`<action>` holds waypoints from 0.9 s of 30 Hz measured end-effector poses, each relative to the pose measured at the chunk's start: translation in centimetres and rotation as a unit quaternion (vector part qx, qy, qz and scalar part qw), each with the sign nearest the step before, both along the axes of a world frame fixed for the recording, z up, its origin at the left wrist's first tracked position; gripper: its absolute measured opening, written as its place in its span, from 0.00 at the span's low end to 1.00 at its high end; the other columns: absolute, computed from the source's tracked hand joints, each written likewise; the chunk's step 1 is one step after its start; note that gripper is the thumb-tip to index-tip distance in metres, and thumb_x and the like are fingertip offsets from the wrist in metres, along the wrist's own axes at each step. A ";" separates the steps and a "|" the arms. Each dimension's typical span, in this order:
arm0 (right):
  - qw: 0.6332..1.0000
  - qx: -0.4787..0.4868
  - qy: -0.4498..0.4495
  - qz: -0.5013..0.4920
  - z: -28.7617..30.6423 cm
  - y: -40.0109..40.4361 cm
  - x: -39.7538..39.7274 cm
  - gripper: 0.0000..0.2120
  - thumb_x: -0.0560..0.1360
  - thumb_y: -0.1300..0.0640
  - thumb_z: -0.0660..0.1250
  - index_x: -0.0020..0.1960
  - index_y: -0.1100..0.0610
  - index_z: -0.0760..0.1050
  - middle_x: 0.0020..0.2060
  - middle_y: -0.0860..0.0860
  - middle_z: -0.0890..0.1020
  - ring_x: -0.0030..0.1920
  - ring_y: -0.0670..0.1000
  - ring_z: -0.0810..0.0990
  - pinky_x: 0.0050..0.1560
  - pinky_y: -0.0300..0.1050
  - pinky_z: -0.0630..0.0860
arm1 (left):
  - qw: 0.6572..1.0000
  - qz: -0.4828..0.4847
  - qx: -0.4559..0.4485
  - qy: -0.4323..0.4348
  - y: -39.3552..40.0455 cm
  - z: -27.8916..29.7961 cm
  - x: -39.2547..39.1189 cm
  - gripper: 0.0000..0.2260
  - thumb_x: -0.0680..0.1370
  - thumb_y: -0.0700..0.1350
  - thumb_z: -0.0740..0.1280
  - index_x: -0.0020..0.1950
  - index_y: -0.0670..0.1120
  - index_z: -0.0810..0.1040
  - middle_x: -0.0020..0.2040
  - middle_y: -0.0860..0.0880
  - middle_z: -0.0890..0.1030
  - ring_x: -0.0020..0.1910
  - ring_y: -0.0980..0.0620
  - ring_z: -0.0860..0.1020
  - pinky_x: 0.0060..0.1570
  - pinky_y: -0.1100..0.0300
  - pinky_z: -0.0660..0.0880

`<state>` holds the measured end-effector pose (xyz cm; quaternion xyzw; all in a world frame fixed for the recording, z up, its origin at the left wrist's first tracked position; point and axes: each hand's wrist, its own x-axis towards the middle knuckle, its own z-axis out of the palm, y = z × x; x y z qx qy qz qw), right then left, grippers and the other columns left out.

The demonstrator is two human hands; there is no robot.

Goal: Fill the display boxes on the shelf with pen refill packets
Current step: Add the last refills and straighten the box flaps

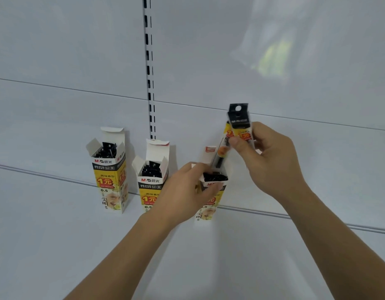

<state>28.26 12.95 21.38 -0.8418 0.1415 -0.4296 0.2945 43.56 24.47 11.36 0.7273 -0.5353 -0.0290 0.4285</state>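
**Packets poised over the third box**

Nearest to us, our two forearms reach in over the white shelf (57, 245). Our left hand (185, 191) curls round the upper part of the right-hand display box (211, 198), steadying it with the thumb against its front. Our right hand (271, 161) pinches a small bunch of refill packets (239, 128) between thumb and fingers, gripping them near their upper half.

What the coming move turns on, we judge, is this: the packets stand nearly upright, black hanger tabs uppermost, leaning slightly right, their lower ends at or just inside the box's open mouth, directly below and left of the gripping hand. Sliding them down along their own length should seat them among the packets already inside.

Two more open boxes, the left box (110, 182) and the middle box (150, 187), stand well apart to the left, both showing black packet tops.
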 end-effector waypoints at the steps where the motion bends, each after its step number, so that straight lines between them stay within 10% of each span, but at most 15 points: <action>1: 1.000 -0.006 0.016 -0.001 -0.4 -0.4 0.1 0.08 0.81 0.55 0.71 0.48 0.42 0.81 0.41 0.37 0.86 0.45 0.44 0.83 0.44 0.34 0.74 | 1.000 -0.003 -0.002 0.001 -0.1 -0.1 -0.1 0.17 0.79 0.65 0.66 0.65 0.61 0.77 0.60 0.61 0.78 0.50 0.58 0.81 0.52 0.53 0.83; 11: 0.982 -0.036 0.182 -0.024 -2.7 -3.9 -0.5 0.12 0.81 0.48 0.70 0.39 0.49 0.80 0.41 0.47 0.77 0.40 0.47 0.77 0.40 0.42 0.69 | 0.999 -0.024 -0.022 0.021 -0.4 0.2 -0.7 0.18 0.78 0.63 0.71 0.65 0.60 0.77 0.61 0.62 0.79 0.50 0.58 0.82 0.50 0.53 0.83; 21: 0.977 -0.156 0.143 -0.015 0.3 -3.4 0.2 0.14 0.79 0.52 0.73 0.40 0.39 0.73 0.35 0.38 0.77 0.38 0.42 0.75 0.38 0.30 0.67 | 1.000 -0.025 -0.012 0.008 -0.7 0.3 -1.1 0.17 0.79 0.60 0.72 0.66 0.58 0.76 0.62 0.62 0.78 0.53 0.58 0.80 0.52 0.52 0.82; 27: 0.943 -0.313 0.115 -0.004 -0.5 -4.2 -0.6 0.04 0.79 0.57 0.74 0.53 0.52 0.83 0.41 0.41 0.80 0.42 0.47 0.75 0.40 0.41 0.73 | 1.000 -0.019 -0.015 0.019 -0.7 0.1 -1.0 0.19 0.79 0.61 0.72 0.67 0.58 0.76 0.62 0.62 0.78 0.53 0.58 0.80 0.52 0.52 0.82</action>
